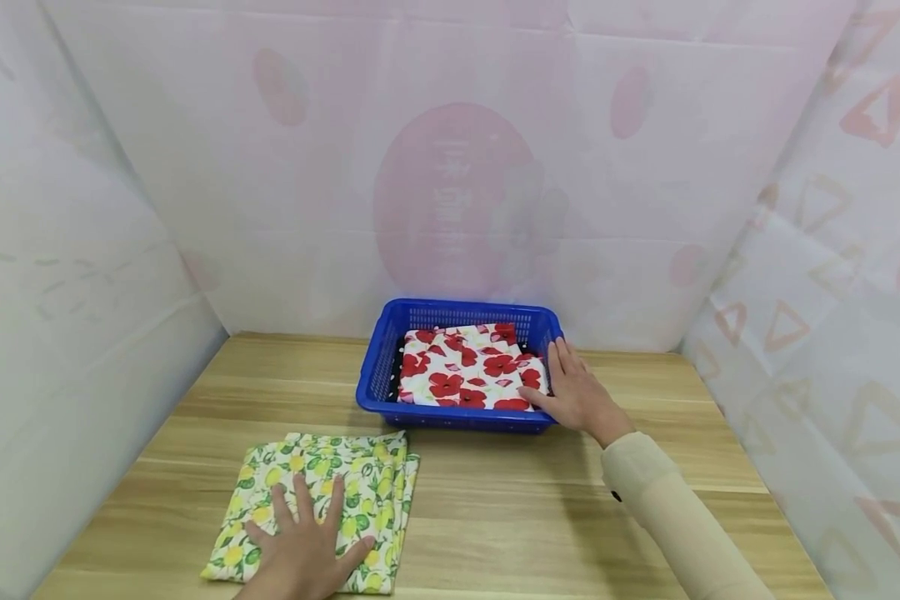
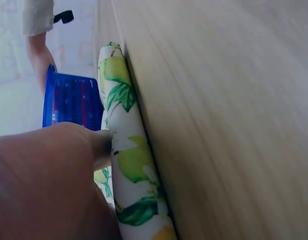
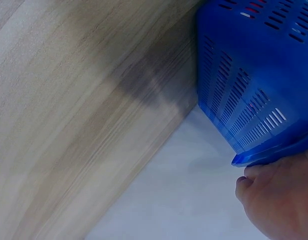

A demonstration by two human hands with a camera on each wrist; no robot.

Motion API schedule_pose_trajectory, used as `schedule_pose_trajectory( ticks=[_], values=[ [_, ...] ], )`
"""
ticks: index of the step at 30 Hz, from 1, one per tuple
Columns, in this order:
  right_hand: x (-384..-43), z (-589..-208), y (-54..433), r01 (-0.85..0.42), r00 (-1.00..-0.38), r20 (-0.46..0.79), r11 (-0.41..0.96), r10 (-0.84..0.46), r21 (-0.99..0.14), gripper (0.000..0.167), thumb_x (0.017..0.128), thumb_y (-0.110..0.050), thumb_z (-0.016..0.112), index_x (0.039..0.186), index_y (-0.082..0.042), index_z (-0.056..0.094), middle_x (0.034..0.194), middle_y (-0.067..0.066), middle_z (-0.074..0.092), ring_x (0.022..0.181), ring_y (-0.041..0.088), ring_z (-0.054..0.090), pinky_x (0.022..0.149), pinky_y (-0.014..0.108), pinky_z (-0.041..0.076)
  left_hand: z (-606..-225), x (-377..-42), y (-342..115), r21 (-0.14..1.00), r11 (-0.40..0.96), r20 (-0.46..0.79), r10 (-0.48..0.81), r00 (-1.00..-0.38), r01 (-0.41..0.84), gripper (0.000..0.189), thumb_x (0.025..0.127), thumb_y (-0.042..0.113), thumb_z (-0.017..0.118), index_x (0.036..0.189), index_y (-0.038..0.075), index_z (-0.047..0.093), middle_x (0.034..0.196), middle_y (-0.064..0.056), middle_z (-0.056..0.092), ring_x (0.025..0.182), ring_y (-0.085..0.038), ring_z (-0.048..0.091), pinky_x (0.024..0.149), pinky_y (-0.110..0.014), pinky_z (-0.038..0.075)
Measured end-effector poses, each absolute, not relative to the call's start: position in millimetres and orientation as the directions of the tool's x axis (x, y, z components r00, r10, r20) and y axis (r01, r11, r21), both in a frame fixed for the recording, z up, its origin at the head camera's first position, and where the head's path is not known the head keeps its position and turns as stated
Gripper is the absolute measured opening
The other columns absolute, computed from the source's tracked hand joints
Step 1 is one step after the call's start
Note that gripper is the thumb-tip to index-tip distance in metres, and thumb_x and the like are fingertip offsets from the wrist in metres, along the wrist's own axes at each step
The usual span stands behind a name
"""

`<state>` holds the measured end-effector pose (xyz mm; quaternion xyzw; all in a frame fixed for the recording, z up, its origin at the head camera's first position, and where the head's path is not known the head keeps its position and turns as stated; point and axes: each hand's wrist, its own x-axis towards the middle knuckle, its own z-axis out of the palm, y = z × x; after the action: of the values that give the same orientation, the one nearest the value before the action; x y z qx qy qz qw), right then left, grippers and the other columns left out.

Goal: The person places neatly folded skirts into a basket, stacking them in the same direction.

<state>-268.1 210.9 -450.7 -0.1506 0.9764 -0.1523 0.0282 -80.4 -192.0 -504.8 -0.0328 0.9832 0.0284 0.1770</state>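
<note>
A folded cloth printed with lemons and green leaves (image 1: 360,500) lies on the table at the front left. My left hand (image 1: 303,542) rests on it with fingers spread. In the left wrist view the rounded fold (image 2: 126,115) of this cloth stands beside the thumb. Behind it and to the right is a blue plastic basket (image 1: 450,419). Inside the basket lies a folded white cloth with red flowers (image 1: 468,371), over a black cloth with white dots (image 1: 394,379). My right hand (image 1: 577,396) rests at the basket's right rim, fingers extended along it and thumb over the flowered cloth.
The wood-grain table (image 1: 495,517) runs back to a pale printed sheet (image 1: 465,275) that stands close behind the basket. Similar sheets rise along the left and right sides.
</note>
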Motion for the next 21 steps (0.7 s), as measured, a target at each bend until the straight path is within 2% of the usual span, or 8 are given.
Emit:
schedule_pose_trajectory(
  ticks=[21],
  values=[
    [-267.8,-450.8,209.3,-0.272,-0.957,-0.024,0.921,-0.290,-0.279,0.112,0.099,-0.075,0.045,0.167,0.004,0.004,0.177,0.025,0.001,0.165,0.046,0.005,0.133,0.062,0.013,-511.1,-84.2,-100.0,0.026,0.999,-0.353,-0.032,-0.935,-0.044,0.111,0.084,0.097,0.039,0.167,0.022,0.031,0.167,-0.042,0.018,0.150,-0.073,0.013,0.100,-0.097,0.017]
  ],
)
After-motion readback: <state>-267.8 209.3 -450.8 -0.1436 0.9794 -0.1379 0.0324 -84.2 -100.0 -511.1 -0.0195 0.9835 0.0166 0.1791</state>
